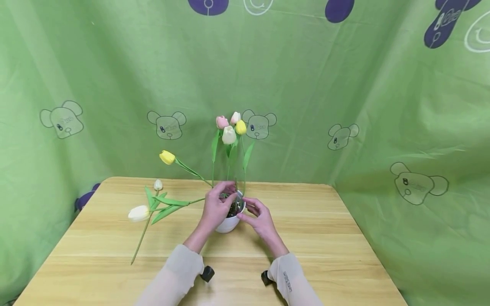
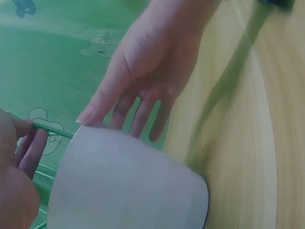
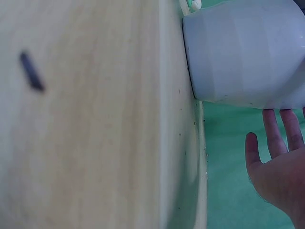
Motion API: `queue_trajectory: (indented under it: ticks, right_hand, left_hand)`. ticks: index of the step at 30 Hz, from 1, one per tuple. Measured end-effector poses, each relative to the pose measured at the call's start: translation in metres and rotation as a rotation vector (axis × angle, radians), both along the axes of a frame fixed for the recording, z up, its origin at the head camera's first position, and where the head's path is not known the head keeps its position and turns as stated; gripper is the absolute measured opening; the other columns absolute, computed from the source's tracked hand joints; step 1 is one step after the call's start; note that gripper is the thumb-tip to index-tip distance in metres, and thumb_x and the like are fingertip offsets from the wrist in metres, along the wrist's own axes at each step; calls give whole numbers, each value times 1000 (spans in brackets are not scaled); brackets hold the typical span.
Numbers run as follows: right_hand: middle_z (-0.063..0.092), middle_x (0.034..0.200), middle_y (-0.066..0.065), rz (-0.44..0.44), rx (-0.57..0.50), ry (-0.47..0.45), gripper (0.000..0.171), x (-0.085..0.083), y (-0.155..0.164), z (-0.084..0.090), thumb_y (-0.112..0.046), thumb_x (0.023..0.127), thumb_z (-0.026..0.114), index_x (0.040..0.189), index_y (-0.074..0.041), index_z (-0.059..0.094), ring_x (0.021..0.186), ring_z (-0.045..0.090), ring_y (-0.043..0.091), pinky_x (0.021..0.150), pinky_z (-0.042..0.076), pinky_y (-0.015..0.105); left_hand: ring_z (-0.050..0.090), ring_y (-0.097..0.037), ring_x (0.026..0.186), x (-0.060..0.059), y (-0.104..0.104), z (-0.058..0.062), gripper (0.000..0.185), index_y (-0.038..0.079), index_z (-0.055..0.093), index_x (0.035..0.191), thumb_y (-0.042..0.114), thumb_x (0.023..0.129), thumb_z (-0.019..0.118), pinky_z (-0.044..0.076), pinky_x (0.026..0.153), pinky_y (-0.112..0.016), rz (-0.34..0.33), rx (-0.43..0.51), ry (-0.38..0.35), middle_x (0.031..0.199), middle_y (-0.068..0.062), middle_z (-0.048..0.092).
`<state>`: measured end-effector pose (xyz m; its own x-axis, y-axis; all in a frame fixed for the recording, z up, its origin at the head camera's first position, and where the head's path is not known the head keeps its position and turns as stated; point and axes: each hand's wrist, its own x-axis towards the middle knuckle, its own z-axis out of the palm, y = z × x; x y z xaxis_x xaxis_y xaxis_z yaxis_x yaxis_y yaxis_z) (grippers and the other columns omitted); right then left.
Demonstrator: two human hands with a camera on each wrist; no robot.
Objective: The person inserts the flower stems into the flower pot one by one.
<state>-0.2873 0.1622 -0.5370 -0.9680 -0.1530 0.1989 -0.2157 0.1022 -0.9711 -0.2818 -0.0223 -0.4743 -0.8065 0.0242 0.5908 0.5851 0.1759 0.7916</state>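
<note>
Left hand (image 1: 216,208) pinches a green stem (image 2: 52,129) at the white pot (image 1: 228,223) — right hand (image 1: 258,216) open, fingers steadying the rim.

seven tulips (image 1: 229,135), one white pot (image 1: 228,224), two hands (image 1: 216,207).

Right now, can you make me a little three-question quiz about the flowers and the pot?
1. True or false: the white pot stands on the wooden table.
2. How many tulips stand upright in the pot? A) one B) four C) seven
3. What does the left hand pinch at the pot's rim?

Key:
1. True.
2. B: pink, pale pink, white and yellow.
3. A green stem; the right hand touches the rim, fingers straight.
</note>
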Motion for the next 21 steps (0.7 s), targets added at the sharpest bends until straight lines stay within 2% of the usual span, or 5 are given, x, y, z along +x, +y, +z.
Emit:
queue_trajectory:
  ticks: [9, 15, 21]
  right_hand:
    - [57, 148, 17, -7, -10, -16, 59, 0, 0, 0, -5, 85, 83, 138, -5, 60, 137, 55, 41, 109, 50, 55]
    - [55, 150, 19, 10, -4, -9, 60, -1, -1, 2, -4, 85, 83, 140, -4, 59, 138, 54, 43, 109, 51, 52]
    - [55, 149, 21, 7, -10, -4, 59, 0, 1, 1, -3, 85, 82, 140, -2, 58, 137, 54, 43, 109, 51, 54]
  left_hand:
    - [71, -25, 94, -4, -1, -5, 26, 0, 68, 120, -1, 95, 69, 62, 74, -22, 1, -139, 38, 113, -14, 71]
    - [71, -26, 90, -4, -5, -7, 23, 0, 68, 117, -1, 95, 69, 62, 71, -23, 11, -151, 61, 108, -14, 71]
    - [71, -26, 88, -5, -3, -10, 17, -2, 67, 113, 0, 96, 69, 62, 71, -22, -5, -179, 52, 104, -14, 71]
